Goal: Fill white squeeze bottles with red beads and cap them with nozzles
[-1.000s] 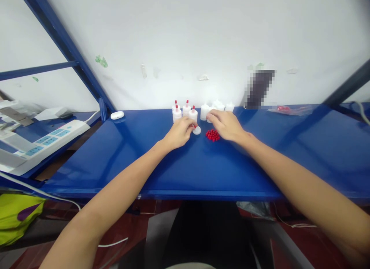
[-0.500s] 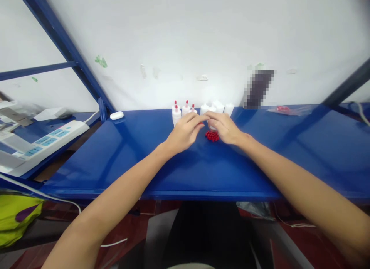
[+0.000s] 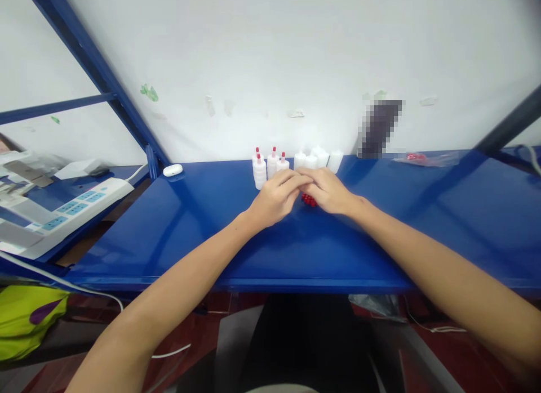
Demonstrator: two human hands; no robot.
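Note:
My left hand (image 3: 274, 199) and my right hand (image 3: 328, 191) meet fingertip to fingertip over the blue table (image 3: 270, 252). Both have their fingers curled and pressed together. What they pinch between them is hidden. Under the fingers, a small pile of red caps (image 3: 308, 200) shows only in part. Just behind the hands stand three small white bottles with red caps (image 3: 260, 172). To their right is a group of white bottles without caps (image 3: 321, 157).
A white earbud case (image 3: 172, 170) lies at the table's back left. A white power strip (image 3: 63, 204) sits on the lower surface to the left. A clear bag with red pieces (image 3: 422, 159) lies at the back right. Blue frame struts (image 3: 97, 72) rise on the left.
My left hand moved right, off the white piece it was at on the table. My right hand drew a white bottle in from the back. The hands now touch over the red caps.

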